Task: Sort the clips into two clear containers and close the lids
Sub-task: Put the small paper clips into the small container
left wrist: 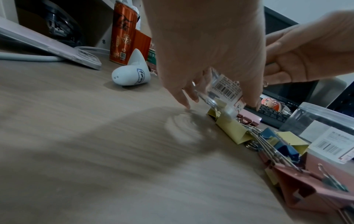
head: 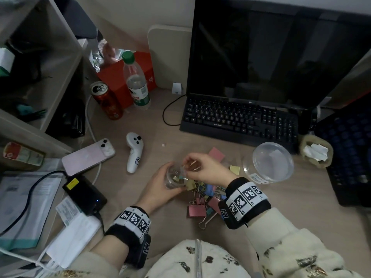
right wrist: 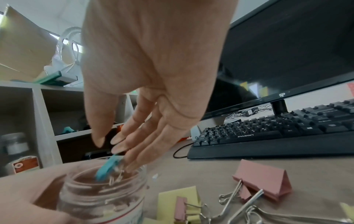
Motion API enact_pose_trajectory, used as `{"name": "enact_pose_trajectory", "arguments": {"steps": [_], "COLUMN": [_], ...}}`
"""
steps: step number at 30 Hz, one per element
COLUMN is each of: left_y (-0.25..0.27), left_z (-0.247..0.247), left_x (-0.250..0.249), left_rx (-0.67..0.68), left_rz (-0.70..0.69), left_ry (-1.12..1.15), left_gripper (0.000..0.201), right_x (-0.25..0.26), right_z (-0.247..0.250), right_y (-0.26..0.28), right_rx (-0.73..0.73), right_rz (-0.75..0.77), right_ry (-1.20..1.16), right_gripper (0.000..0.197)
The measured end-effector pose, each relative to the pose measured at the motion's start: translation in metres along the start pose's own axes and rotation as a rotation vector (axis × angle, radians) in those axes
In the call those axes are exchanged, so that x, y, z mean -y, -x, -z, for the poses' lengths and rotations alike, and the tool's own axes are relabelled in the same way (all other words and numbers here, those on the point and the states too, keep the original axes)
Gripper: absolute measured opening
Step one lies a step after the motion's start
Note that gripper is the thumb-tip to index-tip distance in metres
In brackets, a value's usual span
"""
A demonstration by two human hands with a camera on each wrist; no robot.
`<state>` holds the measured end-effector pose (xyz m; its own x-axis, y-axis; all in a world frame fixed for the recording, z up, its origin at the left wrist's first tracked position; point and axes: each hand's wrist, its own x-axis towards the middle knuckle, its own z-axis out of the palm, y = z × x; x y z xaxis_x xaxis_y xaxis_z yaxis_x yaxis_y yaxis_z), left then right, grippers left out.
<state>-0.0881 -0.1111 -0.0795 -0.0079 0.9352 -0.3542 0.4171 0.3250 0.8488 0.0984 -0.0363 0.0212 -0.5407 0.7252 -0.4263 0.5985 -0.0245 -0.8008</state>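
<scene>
My left hand (head: 163,183) grips a small clear jar (head: 173,178) at the left edge of a pile of coloured binder clips (head: 202,197). In the left wrist view the jar (left wrist: 226,89) is tilted, its base against a yellow clip (left wrist: 232,130). My right hand (head: 185,162) hovers over the jar mouth with straight fingers (right wrist: 118,149). Just below them a small teal clip (right wrist: 107,169) is blurred at the jar (right wrist: 103,195) opening. A larger clear container (head: 271,163) stands open to the right of the pile. A big pink clip (right wrist: 264,180) lies apart, behind the pile.
A black keyboard (head: 241,119) and monitor (head: 281,47) stand behind the clips. A white controller (head: 133,153), a pink phone (head: 88,155), a red can (head: 106,100) and a water bottle (head: 136,81) lie to the left. A dark blue keyboard (head: 349,149) borders the right.
</scene>
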Motion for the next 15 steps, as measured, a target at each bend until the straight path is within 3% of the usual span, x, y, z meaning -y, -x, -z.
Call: {"name": "enact_pose_trajectory", "arguments": {"steps": [3, 7, 10, 15], "left_y": [0.000, 0.003, 0.004, 0.004], "left_z": [0.001, 0.004, 0.006, 0.007], "left_x": [-0.002, -0.003, -0.007, -0.010], "left_rx": [-0.008, 0.004, 0.004, 0.006], "left_rz": [-0.017, -0.023, -0.031, -0.029], "left_ry": [-0.011, -0.034, -0.047, -0.040], "left_gripper": [0.095, 0.098, 0.099, 0.096], "right_x": [-0.005, -0.031, -0.042, -0.050], "right_z": [0.000, -0.002, -0.010, -0.023], "right_y": [-0.003, -0.014, -0.021, -0.027], "right_rx": [-0.092, -0.240, -0.229, -0.215], "right_rz": [0.010, -0.131, -0.173, -0.168], "right_ry": [0.039, 0.179, 0.401, 0.547], "right_gripper": [0.017, 0.026, 0.038, 0.036]}}
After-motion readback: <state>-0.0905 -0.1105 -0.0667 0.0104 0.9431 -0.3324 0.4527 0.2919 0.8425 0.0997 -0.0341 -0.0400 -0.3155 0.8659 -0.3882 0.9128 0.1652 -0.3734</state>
